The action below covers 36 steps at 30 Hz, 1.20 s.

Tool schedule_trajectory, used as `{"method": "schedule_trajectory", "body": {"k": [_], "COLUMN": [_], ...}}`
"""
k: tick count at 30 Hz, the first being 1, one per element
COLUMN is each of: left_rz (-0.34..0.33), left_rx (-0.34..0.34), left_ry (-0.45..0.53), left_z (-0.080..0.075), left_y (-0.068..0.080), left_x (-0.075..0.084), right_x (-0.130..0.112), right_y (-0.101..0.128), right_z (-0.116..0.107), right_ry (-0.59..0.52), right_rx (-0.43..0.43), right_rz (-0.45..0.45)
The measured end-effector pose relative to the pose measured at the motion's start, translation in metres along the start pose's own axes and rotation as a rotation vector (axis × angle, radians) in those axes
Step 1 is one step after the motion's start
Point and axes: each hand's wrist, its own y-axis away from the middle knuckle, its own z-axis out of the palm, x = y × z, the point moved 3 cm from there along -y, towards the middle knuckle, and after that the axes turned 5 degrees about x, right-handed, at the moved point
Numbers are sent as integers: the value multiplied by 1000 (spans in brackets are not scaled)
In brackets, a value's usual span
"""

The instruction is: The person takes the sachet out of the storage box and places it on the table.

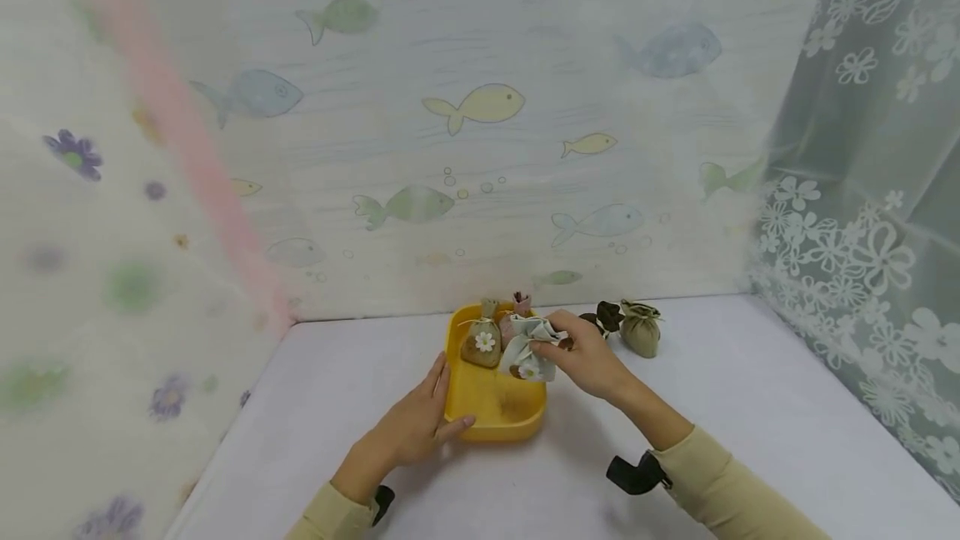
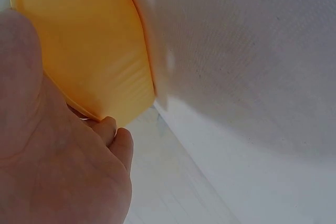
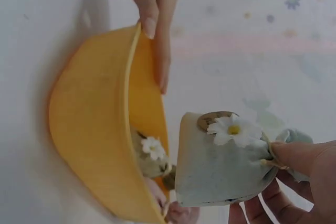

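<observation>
In the head view my right hand (image 1: 588, 354) pinches a pale blue-grey drawstring pouch (image 3: 220, 166) by its gathered neck. A white daisy and a brown button decorate the pouch, which hangs over the right side of a yellow plastic bin (image 1: 491, 433). My left hand (image 1: 411, 423) holds the bin's near left corner, fingers along the left side and thumb at the front rim. Inside, toward the back, stand an olive-beige pouch (image 1: 482, 346) with a daisy and a pink pouch (image 1: 522, 303), partly hidden by the held one.
Right of the bin, a green pouch (image 1: 641, 330) stands on the white tabletop (image 1: 720, 407). Beside it is a dark brown gathered pouch top (image 1: 609, 317), mostly hidden behind my right hand. A fish-patterned curtain (image 1: 487, 148) rises behind the table's back edge.
</observation>
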Motion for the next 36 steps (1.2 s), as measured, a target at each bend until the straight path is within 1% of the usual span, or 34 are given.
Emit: {"method": "schedule_trajectory", "body": {"k": [7, 12, 18, 21, 23, 29, 32, 36], "left_rz": [6, 11, 3, 4, 7, 7, 4, 3], "left_rx": [-1, 4, 2, 6, 7, 9, 8, 11], "left_ry": [3, 0, -2, -2, -3, -2, -3, -1], "left_z": [0, 1, 1, 1, 1, 2, 2, 2], "left_y": [-1, -1, -1, -1, -1, -1, -2, -1], "left_x": [1, 1, -1, -1, -1, -1, -1, -1], "right_x": [12, 23, 42, 52, 59, 80, 88, 97], "right_y": [4, 7, 7, 6, 7, 11, 12, 13], "right_z": [-22, -35, -45, -49, -51, -53, -52, -50], "right_ry": [0, 39, 65, 103, 129, 115, 128, 169], "right_rx": [22, 54, 70, 59, 53, 29, 29, 23], "right_rz": [18, 37, 91, 130, 173, 282, 306, 304]}}
